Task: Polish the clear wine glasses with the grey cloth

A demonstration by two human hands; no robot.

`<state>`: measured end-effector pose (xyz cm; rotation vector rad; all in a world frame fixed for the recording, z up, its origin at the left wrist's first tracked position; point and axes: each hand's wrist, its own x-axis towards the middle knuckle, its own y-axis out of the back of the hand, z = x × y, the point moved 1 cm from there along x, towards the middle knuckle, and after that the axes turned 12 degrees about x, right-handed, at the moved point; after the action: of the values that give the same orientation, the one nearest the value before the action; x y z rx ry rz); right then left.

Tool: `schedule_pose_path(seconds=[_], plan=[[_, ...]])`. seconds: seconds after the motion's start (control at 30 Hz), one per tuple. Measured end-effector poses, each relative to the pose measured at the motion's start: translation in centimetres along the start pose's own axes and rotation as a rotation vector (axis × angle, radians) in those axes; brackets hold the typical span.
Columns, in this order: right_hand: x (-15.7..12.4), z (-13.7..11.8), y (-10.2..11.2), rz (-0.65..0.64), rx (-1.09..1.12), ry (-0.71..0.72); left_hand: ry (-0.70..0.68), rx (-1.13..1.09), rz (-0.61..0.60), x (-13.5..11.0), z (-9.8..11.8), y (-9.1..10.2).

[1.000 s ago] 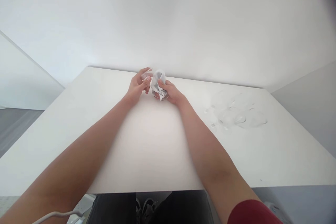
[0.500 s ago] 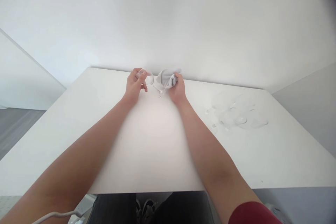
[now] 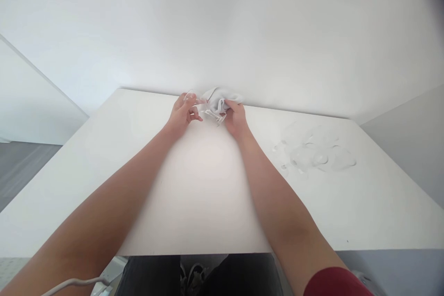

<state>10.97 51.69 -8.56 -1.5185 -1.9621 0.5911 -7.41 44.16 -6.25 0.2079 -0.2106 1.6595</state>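
Near the back edge of the white table, my left hand point(image 3: 183, 111) is closed round the bowl of a clear stemmed glass point(image 3: 200, 108). The glass lies tilted on its side in the air, its foot pointing right toward my other hand. A crumpled light-grey cloth point(image 3: 218, 98) is pinched in my right hand point(image 3: 236, 116), and it lies against the glass around the stem and bowl. Part of the stem is hidden behind the cloth.
Several clear glasses point(image 3: 317, 155) lie on the right side of the white table point(image 3: 208, 208). A white wall point(image 3: 222, 27) rises right behind the table. A pale cable point(image 3: 74, 282) crosses by my left forearm at the bottom.
The cloth has shifted left onto the glass and now touches it. The glass has turned, its foot moving right toward my right hand.
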Motion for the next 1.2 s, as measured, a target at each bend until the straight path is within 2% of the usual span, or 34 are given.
schedule_pose_path(seconds=[0.07, 0.13, 0.3, 0.47, 0.67, 0.73, 0.87, 0.93, 1.07, 1.2], plan=[[-0.1, 0.0, 0.1, 0.046, -0.035, 0.102, 0.009, 0.023, 0.045, 0.2, -0.4, 0.1], [-0.6, 0.0, -0.2, -0.003, -0.105, 0.139, 0.017, 0.075, 0.075, 0.2, -0.7, 0.2], [-1.7, -0.2, -1.5, -0.3, -0.211, -0.035, -0.019, 0.139, 0.147, 0.3, -0.8, 0.4], [-1.4, 0.0, -1.6, -0.373, -0.323, -0.067, -0.072, 0.131, 0.167, 0.3, -0.5, 0.3], [-1.8, 0.0, -1.7, -0.528, -0.449, -0.141, -0.134, 0.118, 0.117, 0.2, -0.4, 0.2], [-1.8, 0.0, -1.6, -0.517, -0.482, -0.104, -0.141, 0.126, 0.099, 0.2, -0.4, 0.1], [-1.4, 0.0, -1.3, -0.366, -0.507, 0.116, -0.15, 0.148, 0.098, 0.2, -0.5, 0.0], [-1.1, 0.1, -1.1, -0.323, -0.461, 0.097, -0.133, 0.135, 0.096, 0.2, -0.6, 0.1], [-1.1, 0.3, -1.1, -0.309, -0.319, -0.094, -0.11, 0.108, 0.089, 0.3, -0.8, 0.2], [-1.3, 0.1, -1.1, -0.33, -0.33, 0.029, -0.127, 0.104, 0.087, 0.4, -0.9, 0.2]])
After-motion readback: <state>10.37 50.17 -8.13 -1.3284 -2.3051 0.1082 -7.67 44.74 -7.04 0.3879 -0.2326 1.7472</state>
